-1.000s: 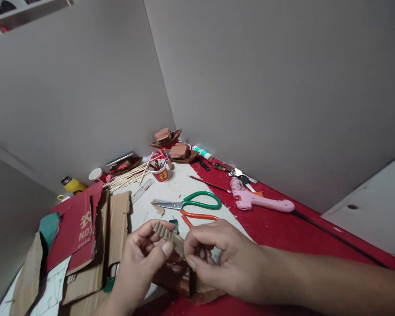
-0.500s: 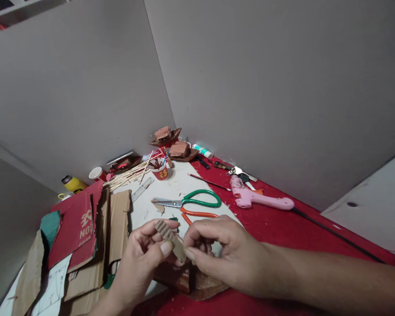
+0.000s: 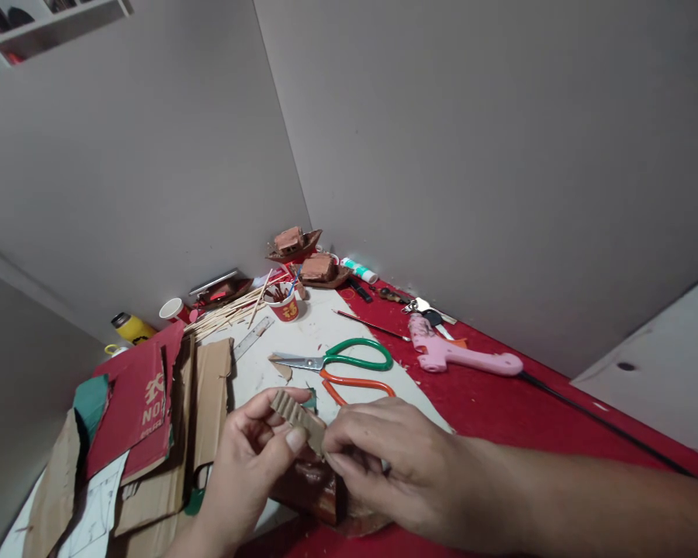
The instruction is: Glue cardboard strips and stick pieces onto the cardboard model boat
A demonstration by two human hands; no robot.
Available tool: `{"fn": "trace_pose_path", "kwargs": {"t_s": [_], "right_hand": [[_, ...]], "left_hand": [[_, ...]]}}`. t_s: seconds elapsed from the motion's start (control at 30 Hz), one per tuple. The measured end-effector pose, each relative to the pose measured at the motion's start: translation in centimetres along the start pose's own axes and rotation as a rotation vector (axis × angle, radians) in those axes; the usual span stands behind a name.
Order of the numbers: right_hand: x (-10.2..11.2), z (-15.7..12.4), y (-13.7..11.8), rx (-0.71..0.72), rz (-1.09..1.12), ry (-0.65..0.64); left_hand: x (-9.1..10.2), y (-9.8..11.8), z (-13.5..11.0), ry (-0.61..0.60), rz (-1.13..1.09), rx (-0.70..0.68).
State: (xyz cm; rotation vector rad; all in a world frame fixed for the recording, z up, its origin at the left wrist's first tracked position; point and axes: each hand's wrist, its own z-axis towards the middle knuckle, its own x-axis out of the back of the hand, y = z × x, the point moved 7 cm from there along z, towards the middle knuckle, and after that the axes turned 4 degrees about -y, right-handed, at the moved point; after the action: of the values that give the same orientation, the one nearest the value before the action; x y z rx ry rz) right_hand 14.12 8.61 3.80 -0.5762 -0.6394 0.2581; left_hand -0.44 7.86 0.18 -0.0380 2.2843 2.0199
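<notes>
Cardboard strip, ribbed and tilted, sits low in the middle of the view, pinched at both ends. The left hand comes up from below, with its thumb on the near face and its fingers curled behind. The right hand reaches in from the right, thumb and fingertips closed on the strip's lower end. A brown block lies just beneath, and scissors lie beyond.

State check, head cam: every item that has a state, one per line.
corrugated strip: lifted off the table, pinched by both hands
left hand: fingers shut on the strip
right hand: fingers shut on the strip's near end
green scissors: lying flat, blades together
pink glue gun: on its side, cord attached
red cup: upright, sticks inside
</notes>
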Motion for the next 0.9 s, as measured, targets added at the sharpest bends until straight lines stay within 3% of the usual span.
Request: {"fn": "trace_pose_path", "kwargs": {"t_s": [0.1, 0.23, 0.4, 0.67, 0.9], "right_hand": [[-0.1, 0.0, 0.4, -0.055, 0.022, -0.021], [-0.1, -0.1, 0.8, -0.097, 0.044, -0.024], [0.4, 0.0, 0.5, -0.040, 0.052, 0.022], [0.1, -0.3, -0.1, 0.030, -0.061, -0.016], [-0.5, -0.4, -0.1, 0.027, -0.096, -0.093]], "left_hand": [[-0.1, -0.2, 0.0, -0.043, 0.001, 0.005], [0.1, -0.3, -0.3, -0.005, 0.000, 0.009], [0.1, 0.3, -0.3, -0.005, -0.010, -0.025], [0.3, 0.7, -0.5, 0.088, 0.054, -0.054], [0.2, 0.5, -0.6, 0.094, 0.075, -0.056]]}}
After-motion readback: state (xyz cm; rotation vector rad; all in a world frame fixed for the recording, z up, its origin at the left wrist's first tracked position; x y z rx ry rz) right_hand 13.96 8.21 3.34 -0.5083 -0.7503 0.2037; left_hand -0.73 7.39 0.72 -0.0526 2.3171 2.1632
